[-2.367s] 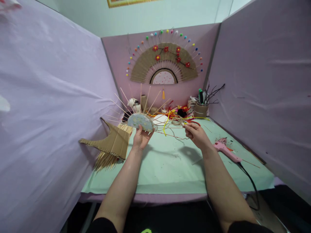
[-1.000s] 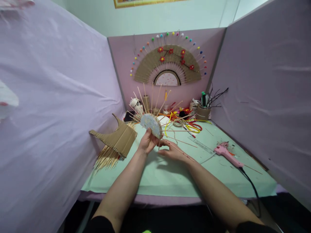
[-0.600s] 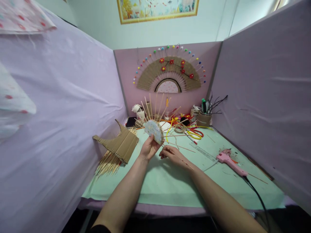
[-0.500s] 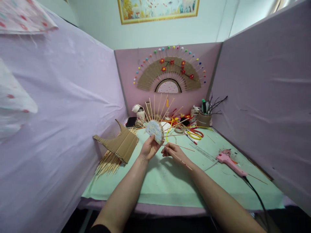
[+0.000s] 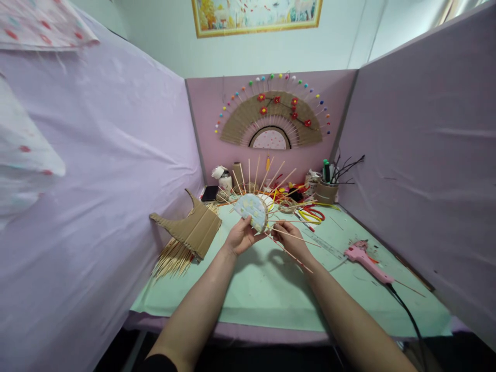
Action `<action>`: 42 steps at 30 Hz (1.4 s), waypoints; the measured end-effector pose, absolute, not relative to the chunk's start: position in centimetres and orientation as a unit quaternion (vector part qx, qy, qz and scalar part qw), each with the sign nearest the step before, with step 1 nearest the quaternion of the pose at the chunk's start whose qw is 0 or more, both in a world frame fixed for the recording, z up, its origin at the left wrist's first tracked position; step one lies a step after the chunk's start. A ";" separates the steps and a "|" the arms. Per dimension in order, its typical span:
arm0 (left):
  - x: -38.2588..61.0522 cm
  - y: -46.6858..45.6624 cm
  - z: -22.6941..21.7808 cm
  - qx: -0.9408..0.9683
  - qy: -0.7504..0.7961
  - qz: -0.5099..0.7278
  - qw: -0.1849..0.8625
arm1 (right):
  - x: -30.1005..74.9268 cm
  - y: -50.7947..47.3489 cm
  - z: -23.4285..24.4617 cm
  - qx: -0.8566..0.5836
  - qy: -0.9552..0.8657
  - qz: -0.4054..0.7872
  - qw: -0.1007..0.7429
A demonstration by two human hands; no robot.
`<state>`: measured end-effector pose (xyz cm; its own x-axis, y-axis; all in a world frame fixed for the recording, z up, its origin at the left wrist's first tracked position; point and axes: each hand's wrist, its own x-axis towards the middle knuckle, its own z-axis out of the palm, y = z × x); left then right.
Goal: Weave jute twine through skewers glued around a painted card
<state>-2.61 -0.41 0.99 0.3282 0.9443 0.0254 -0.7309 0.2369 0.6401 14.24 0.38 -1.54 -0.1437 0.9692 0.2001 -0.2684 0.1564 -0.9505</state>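
My left hand [image 5: 241, 236] grips a half-round fan base [image 5: 250, 208] covered in pale blue patterned cloth, thumb on its face and fingers behind. Thin wooden sticks [image 5: 257, 173] spread like rays from its curved edge. My right hand [image 5: 287, 238] is closed beside the base's lower right edge, fingertips curled in among the lowest sticks. Two of these sticks cross in front of that hand, and one bears reddish marks [image 5: 290, 254]. What the right fingertips pinch, if anything, is hidden.
Left on the table lie a cut cardboard piece [image 5: 194, 230] and a bundle of sticks [image 5: 172, 261]. On the right are a pink glue gun [image 5: 368, 262] with its cord and a clear ruler [image 5: 323, 244]. Scissors [image 5: 313, 214] and jars stand behind; a finished fan [image 5: 236, 121] hangs on the back panel.
Both hands and the fan base have shifted slightly right. The base has tilted a little, and my right hand has risen closer to its edge. The view has shifted slightly.
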 end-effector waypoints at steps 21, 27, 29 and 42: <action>-2.7 0.3 0.5 0.231 0.196 0.589 0.749 | 14.5 -0.1 -1.3 -0.348 -0.575 0.545 0.500; -2.4 0.4 0.3 0.215 0.193 0.582 0.760 | 14.3 -0.2 -1.2 -0.320 -0.567 0.548 0.525; -2.4 0.4 0.3 0.210 0.199 0.574 0.766 | 14.3 -0.2 -1.3 -0.333 -0.565 0.535 0.533; -2.4 0.3 -0.2 0.238 0.203 0.542 0.780 | 14.5 -0.2 -1.2 -0.367 -0.590 0.489 0.528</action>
